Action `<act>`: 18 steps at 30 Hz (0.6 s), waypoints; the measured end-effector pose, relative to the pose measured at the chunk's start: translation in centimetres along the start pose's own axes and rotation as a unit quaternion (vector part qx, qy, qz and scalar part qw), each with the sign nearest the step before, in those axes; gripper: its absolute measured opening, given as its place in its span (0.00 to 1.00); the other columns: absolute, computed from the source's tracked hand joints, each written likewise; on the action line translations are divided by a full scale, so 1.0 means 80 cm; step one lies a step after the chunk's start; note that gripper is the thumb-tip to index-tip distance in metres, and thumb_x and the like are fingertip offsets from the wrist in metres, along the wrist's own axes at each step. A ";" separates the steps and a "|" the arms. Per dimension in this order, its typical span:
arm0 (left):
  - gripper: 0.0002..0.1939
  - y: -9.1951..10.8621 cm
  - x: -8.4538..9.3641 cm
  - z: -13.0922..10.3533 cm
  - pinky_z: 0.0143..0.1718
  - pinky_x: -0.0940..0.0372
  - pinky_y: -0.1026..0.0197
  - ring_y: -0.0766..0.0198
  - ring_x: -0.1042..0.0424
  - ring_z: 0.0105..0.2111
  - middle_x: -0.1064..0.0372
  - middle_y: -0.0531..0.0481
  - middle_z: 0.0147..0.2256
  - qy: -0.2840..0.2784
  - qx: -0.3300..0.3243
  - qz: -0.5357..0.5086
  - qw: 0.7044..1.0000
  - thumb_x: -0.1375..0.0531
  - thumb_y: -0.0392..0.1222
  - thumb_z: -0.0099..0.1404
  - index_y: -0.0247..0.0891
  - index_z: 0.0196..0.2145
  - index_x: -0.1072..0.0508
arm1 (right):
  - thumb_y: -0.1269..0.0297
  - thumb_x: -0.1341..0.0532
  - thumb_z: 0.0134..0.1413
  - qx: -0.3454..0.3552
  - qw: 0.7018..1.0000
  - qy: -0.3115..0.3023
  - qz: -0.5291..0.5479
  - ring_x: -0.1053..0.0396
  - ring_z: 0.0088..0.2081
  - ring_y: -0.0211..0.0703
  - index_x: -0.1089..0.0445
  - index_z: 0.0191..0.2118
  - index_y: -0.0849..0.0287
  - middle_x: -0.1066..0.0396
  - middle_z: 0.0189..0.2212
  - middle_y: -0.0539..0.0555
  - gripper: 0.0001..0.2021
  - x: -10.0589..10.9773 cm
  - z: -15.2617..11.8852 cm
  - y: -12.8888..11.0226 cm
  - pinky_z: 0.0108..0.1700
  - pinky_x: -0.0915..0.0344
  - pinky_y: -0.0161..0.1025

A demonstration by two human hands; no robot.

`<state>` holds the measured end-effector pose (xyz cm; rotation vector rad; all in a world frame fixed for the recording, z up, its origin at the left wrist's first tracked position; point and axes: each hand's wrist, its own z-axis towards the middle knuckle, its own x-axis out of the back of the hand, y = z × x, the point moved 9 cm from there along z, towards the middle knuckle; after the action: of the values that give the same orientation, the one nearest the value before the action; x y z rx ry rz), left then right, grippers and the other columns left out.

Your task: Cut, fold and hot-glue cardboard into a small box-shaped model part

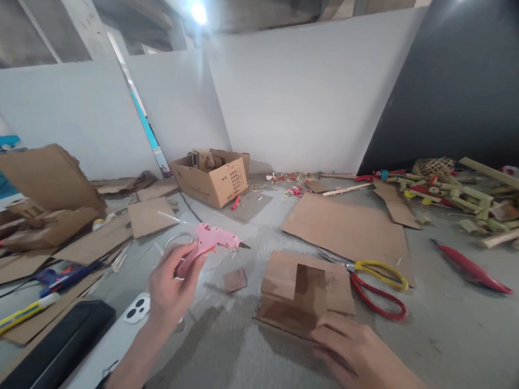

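Note:
My left hand (172, 280) is wrapped round the handle of a pink hot glue gun (216, 237), held above the floor. Its dark nozzle points right, and a clear glue stick juts from its back end. My right hand (349, 350) grips the near edge of a folded piece of cardboard (276, 282), thumb side hidden from view. The cardboard has a darker rectangular patch in its middle. Between the two hands lies a small brown cardboard square (236, 280). Scissors (380, 288) with one yellow and one red handle rest against the cardboard's right side.
Behind lies a flat cardboard sheet (349, 228). An open cardboard box (216, 180) stands farther back. Bamboo pieces (481, 200) are heaped at right, near a red cutter-like tool (473, 268). At left are a blue glue gun (66, 277), a yellow stick-shaped tool (18, 316) and a black case (60, 346).

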<state>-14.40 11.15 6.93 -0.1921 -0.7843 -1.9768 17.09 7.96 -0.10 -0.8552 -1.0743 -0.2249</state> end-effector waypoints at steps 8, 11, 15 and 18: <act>0.10 -0.001 -0.004 -0.002 0.35 0.35 0.63 0.63 0.30 0.33 0.29 0.50 0.36 -0.014 0.002 -0.007 1.000 0.36 0.45 0.67 0.39 0.43 0.25 | 0.76 0.41 0.65 0.002 1.000 0.003 0.002 0.26 0.40 0.45 0.25 0.45 0.55 0.25 0.40 0.52 0.10 0.001 -0.002 -0.002 0.42 0.30 0.41; 0.11 -0.004 -0.007 -0.003 0.32 0.36 0.64 0.64 0.31 0.31 0.29 0.50 0.36 -0.018 0.005 -0.014 1.000 0.36 0.46 0.67 0.39 0.44 0.25 | 0.76 0.41 0.65 -0.002 1.000 -0.001 -0.002 0.26 0.40 0.45 0.25 0.45 0.56 0.25 0.40 0.52 0.10 0.002 0.000 -0.003 0.42 0.30 0.41; 0.12 -0.002 -0.011 -0.004 0.34 0.35 0.64 0.63 0.30 0.33 0.29 0.50 0.37 -0.020 0.003 -0.025 0.999 0.36 0.46 0.67 0.39 0.46 0.24 | 0.76 0.42 0.65 0.000 1.000 -0.008 0.002 0.26 0.40 0.45 0.26 0.46 0.55 0.25 0.40 0.52 0.11 0.003 0.001 -0.004 0.41 0.30 0.41; 0.12 0.001 -0.011 -0.005 0.37 0.33 0.63 0.62 0.28 0.36 0.28 0.49 0.39 -0.021 -0.002 -0.029 0.999 0.35 0.45 0.66 0.39 0.46 0.24 | 0.76 0.42 0.65 0.003 1.000 -0.005 -0.001 0.26 0.40 0.46 0.26 0.44 0.56 0.26 0.40 0.52 0.10 0.004 0.001 -0.006 0.42 0.30 0.42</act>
<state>-13.85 11.54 6.28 -0.2152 -0.8222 -2.0350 16.96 7.79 0.43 -0.8509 -1.0856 -0.2190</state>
